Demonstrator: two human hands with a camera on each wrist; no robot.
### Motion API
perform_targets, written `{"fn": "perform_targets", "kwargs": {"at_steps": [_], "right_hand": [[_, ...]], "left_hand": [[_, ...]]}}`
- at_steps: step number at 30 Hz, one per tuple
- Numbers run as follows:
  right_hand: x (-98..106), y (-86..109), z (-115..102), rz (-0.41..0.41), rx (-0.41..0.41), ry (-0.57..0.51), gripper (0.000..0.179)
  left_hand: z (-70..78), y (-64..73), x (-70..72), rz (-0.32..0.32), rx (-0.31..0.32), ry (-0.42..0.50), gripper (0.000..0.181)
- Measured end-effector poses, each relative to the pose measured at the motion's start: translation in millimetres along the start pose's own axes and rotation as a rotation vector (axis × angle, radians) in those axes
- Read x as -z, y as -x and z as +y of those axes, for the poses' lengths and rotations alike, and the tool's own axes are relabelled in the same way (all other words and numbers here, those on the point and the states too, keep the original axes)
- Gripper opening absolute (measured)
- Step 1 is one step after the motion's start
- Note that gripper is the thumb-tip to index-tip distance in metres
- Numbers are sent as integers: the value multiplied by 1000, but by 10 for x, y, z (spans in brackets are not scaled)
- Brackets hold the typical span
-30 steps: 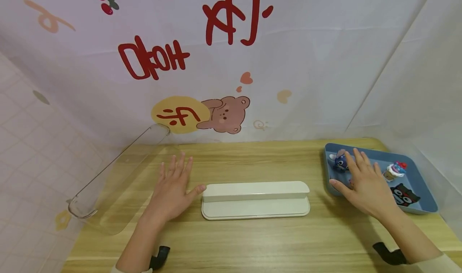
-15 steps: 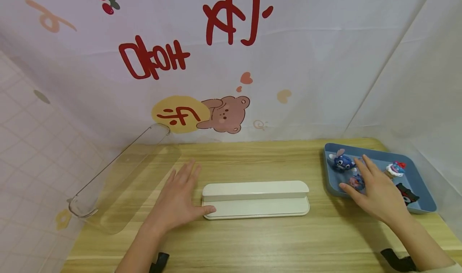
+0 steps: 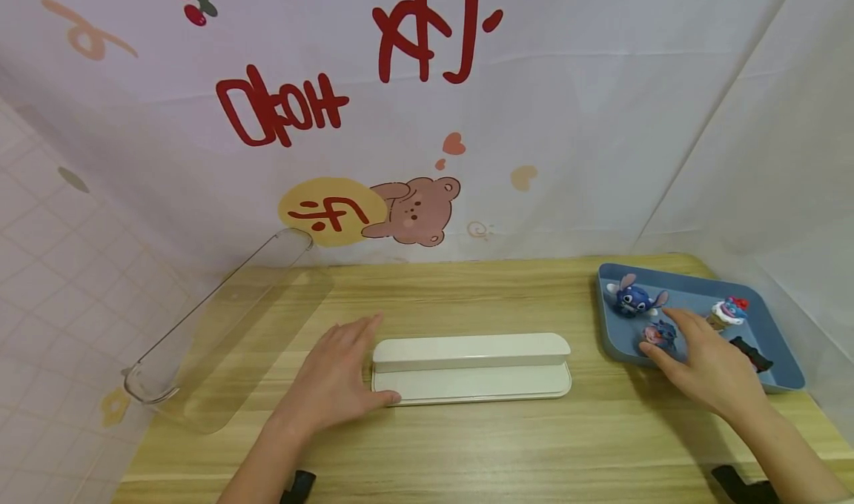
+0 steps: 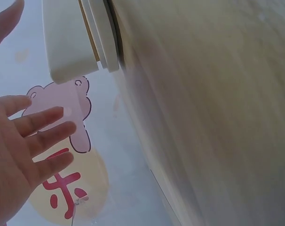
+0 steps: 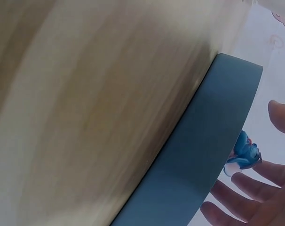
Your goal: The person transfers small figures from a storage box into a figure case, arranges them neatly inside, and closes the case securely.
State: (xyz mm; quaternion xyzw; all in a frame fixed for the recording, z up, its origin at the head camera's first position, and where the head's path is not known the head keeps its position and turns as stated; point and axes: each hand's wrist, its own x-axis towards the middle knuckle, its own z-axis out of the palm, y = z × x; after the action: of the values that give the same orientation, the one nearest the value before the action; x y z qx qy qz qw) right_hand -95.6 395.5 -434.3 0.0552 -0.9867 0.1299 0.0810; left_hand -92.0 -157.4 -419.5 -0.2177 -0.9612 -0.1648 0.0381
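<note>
My left hand [image 3: 333, 378] hovers at the left end of a cream-white base with a raised step [image 3: 470, 367], its thumb over the near corner. The left wrist view has its fingers [image 4: 46, 125] spread and apart from the base [image 4: 69, 42]. Over the near side of a blue tray [image 3: 617, 345] is my right hand [image 3: 717, 367], thumb and fingers parted around a small blue-and-pink figurine [image 3: 659, 335] without visibly gripping it. A blue big-eared figurine [image 3: 632, 298], a cone-shaped figurine with a red bow [image 3: 729, 313] and a partly hidden dark item [image 3: 752, 353] share the tray.
A clear plastic cover [image 3: 220, 341] lies open-sided at the left of the wooden table [image 3: 467, 452]. White printed cloth [image 3: 567, 118] hangs behind and along both sides. Black pieces [image 3: 743, 485] sit under the wrists.
My left hand has come nearer and a little rightward, its thumb passing over the base's end. My right hand has shifted right and nearer, uncovering the two figurines at the tray's left.
</note>
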Motion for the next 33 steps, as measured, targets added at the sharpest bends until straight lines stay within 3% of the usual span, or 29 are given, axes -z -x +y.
{"fn": "perform_targets", "kwargs": {"at_steps": [17, 33], "right_hand": [[-5, 21, 66, -32, -68, -26, 70], [-23, -7, 77, -21, -33, -62, 61]], "left_hand": [[82, -53, -81, -90, 31, -12, 108], [125, -48, -120, -120, 0, -5, 98]]}}
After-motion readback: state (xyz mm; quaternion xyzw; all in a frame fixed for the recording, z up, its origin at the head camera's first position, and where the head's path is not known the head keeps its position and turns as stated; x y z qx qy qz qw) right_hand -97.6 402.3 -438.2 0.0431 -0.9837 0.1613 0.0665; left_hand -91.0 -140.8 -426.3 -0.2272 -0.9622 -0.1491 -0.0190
